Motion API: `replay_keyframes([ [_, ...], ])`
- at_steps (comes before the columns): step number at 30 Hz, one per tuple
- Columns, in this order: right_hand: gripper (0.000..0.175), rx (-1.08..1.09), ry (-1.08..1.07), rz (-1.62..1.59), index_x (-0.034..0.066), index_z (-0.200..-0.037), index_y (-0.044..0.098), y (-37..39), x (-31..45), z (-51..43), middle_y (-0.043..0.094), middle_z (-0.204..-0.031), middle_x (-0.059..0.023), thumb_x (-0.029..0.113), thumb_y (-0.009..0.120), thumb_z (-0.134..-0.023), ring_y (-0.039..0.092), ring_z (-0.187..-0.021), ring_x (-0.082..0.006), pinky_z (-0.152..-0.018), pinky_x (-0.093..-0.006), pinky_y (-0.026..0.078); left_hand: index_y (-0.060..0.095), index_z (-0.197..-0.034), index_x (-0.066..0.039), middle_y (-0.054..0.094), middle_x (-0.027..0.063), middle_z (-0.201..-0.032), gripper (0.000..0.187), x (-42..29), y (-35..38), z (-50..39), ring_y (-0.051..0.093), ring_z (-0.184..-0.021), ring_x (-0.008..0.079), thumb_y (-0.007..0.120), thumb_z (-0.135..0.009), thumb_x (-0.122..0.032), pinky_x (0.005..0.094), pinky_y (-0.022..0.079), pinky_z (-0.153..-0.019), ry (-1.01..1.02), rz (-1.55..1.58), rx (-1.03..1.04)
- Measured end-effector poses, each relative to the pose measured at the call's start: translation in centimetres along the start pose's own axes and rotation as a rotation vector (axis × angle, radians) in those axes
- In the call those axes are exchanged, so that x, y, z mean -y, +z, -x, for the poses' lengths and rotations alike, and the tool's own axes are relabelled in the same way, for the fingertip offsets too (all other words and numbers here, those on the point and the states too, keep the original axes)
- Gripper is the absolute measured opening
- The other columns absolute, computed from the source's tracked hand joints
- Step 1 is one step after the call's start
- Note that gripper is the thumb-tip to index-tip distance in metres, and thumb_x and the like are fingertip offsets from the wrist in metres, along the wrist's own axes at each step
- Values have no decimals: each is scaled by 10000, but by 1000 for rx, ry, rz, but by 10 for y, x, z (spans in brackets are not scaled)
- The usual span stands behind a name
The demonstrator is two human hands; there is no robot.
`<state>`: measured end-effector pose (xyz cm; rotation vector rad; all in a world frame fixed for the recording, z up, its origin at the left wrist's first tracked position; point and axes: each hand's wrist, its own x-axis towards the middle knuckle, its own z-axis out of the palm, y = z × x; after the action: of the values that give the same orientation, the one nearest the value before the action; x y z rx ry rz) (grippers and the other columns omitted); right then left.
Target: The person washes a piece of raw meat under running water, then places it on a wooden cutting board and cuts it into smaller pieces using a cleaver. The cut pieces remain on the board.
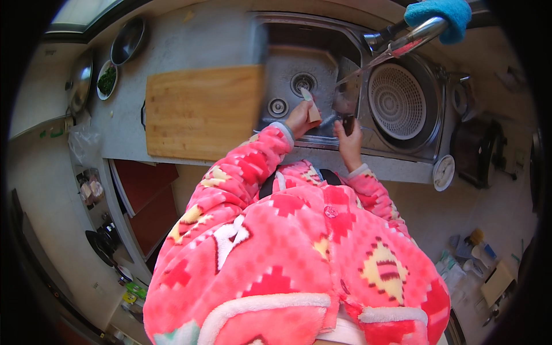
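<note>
My left hand (302, 117) is over the near part of the stainless steel sink (297, 60), closed around a pale, elongated piece (313, 113) with a whitish-green tip. I cannot tell what this piece is. To its right, my right hand (350, 140) grips the dark handle of a cleaver (346, 97), whose broad, shiny blade points away from me over the basin. A thin stream of water runs from the faucet (424, 32) toward the blade. Two drains (278, 107) show in the basin floor.
A wooden cutting board (202, 112) lies left of the sink. On the right, a white plastic colander (397, 101) sits in a round basin. A small bowl (443, 172) stands at the counter edge. Farther left are a plate of greens (107, 80) and a metal bowl (128, 41).
</note>
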<state>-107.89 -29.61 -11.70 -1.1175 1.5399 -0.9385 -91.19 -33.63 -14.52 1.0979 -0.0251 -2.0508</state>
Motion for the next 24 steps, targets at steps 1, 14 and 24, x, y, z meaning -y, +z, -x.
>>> replay_keyframes([
  [1, 254, -7, -29, 77, 15, -948, 504, -10, 1, 1, 579, -808, -80, 182, 638, -810, 574, -717, -173, -615, -310, 453, 431, -1127, -121, 525, 53, -887, 300, -2, 0, 3, 530, -817, 174, 415, -886, -297, 337, 469, -690, -7, -76, 15],
  [14, 257, 311, -374, 994, 82, -911, 496, -53, 102, 49, 608, -719, -121, 291, 607, -811, 598, -618, -325, -520, -396, 471, 490, -1064, -165, 409, -61, -681, 215, 2, -1, 18, 337, -534, 47, 465, -915, -318, 209, 246, -467, -89, -351, 331],
  [24, 245, 297, -371, 1015, 73, -885, 490, -48, 92, 38, 607, -709, -130, 264, 616, -796, 602, -610, -316, -512, -395, 476, 508, -1084, -171, 478, -66, -862, 197, -1, 21, 43, 372, -605, 18, 528, -895, -220, 190, 231, -458, -64, -425, 133],
])
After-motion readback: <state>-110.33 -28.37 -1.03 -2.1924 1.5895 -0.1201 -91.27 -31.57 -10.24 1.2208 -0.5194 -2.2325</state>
